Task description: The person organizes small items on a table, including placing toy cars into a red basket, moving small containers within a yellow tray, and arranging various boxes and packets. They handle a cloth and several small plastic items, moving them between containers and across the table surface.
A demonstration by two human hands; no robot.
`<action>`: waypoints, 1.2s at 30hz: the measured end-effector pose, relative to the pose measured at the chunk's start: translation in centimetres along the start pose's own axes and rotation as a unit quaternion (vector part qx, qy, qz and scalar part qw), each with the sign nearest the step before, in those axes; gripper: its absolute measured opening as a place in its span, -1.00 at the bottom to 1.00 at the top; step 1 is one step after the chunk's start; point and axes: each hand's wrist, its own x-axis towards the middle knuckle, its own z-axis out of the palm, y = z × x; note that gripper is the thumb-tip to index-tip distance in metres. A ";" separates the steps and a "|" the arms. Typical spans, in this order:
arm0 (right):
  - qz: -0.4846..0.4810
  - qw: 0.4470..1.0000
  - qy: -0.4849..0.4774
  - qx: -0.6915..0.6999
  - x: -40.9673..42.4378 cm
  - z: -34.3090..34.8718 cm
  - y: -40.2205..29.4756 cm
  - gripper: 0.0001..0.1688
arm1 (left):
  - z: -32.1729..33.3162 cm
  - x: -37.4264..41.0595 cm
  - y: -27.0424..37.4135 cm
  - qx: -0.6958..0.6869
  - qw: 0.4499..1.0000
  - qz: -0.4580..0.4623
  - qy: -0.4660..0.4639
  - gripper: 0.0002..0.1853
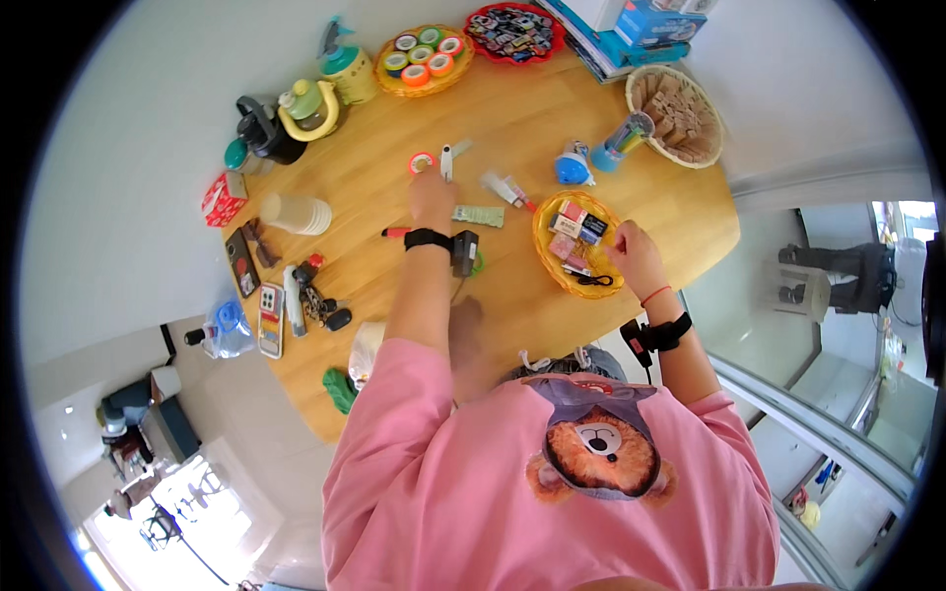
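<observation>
My left hand reaches over the table's middle, back upward. Its fingertips are at a pink-edged roll of tape and a slim white tool; whether they grip either is hidden. A pale green packet lies just right of that wrist, and a red-ended item to its left. My right hand is curled at the right rim of a yellow woven basket. Inside are small boxes, a pink block and a black cable. Nothing shows clearly in the right fingers.
Behind stand a spray bottle, a basket of tape rolls and a red tray. Paper cups and a phone are left. Toward the right are a blue pen holder and a basket of wooden blocks.
</observation>
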 end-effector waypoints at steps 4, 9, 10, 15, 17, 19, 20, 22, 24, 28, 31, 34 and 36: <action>0.068 0.997 -0.011 0.029 0.4 -1.5 2.1 -0.82 | -3.7 -1.5 1.7 -0.079 0.995 -0.002 -0.056 -0.69; 0.052 0.985 -0.038 0.163 0.0 -1.5 1.6 -0.79 | -4.9 -7.6 6.0 -0.193 0.971 0.073 -0.120 -0.59; 0.087 0.972 -0.070 0.208 0.4 -1.8 -0.3 -0.78 | -2.1 -8.2 6.0 -0.202 0.963 0.111 -0.137 -0.53; 0.136 0.929 -0.149 0.309 0.3 -1.2 -0.7 -0.76 | -2.3 -15.1 14.8 -0.165 0.922 0.255 -0.240 -0.64; 0.146 0.935 -0.154 0.283 0.1 -1.4 -0.2 -0.75 | -0.7 -16.0 14.5 -0.238 0.901 0.289 -0.220 -0.69; 0.167 0.957 -0.109 0.211 0.0 -2.1 -0.3 -0.72 | 0.4 -16.1 13.6 -0.181 0.903 0.353 -0.166 -0.78; 0.178 0.965 -0.085 0.175 0.0 -2.5 -0.4 -0.70 | 0.7 -15.9 12.9 -0.143 0.901 0.384 -0.143 -0.76; 0.140 0.986 -0.032 0.080 -0.3 -2.1 -0.1 -0.70 | 1.3 -16.0 12.2 -0.091 0.892 0.430 -0.104 -0.76; 0.035 0.998 0.022 -0.043 -0.3 -0.5 0.7 -0.70 | 1.6 -16.6 11.7 -0.066 0.884 0.457 -0.070 -0.80; 0.059 0.994 -0.025 -0.087 0.2 0.6 0.6 -0.65 | 1.6 -17.8 11.8 -0.028 0.885 0.463 -0.029 -0.84; 0.077 0.994 -0.011 -0.073 0.8 1.3 -0.3 -0.65 | 1.2 -18.2 12.1 0.002 0.893 0.447 -0.055 -0.84; 0.078 0.996 0.008 -0.046 0.8 1.1 -1.0 -0.69 | 2.3 -18.3 12.4 0.004 0.892 0.446 -0.071 -0.81; 0.071 0.997 0.029 -0.016 0.3 0.4 -1.3 -0.71 | 3.5 -18.2 12.0 -0.002 0.889 0.452 -0.065 -0.81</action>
